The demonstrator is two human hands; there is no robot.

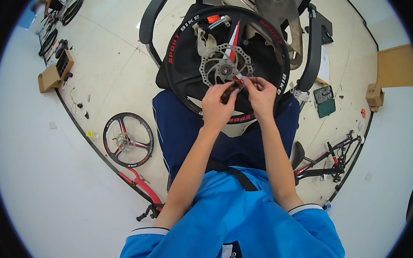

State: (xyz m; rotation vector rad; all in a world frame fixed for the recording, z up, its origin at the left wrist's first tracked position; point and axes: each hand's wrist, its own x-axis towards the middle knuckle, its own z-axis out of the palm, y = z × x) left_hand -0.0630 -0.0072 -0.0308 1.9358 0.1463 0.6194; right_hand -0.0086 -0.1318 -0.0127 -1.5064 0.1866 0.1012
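A black bicycle wheel (172, 78) with red and white lettering lies flat across a black armchair (152, 28) and my knees. At its hub sits a silver brake disc (208, 69) with holes and a scalloped edge. My left hand (218, 105) is closed in a pinch over the near side of the disc. Beside it my right hand (260, 95) also pinches, its fingertips almost meeting the left ones. What lies between the fingers is too small and covered to tell. Crumpled translucent plastic (205, 44) and a silver cylindrical piece (219, 22) lie inside the wheel's far half.
Another three-spoke wheel (128, 140) and a red frame part (140, 185) lie on the floor at left. To the right are an open green tool case (325, 101), a bicycle frame (328, 161) and cardboard boxes (374, 96). Another person (48, 1) is at the far left among bicycle parts.
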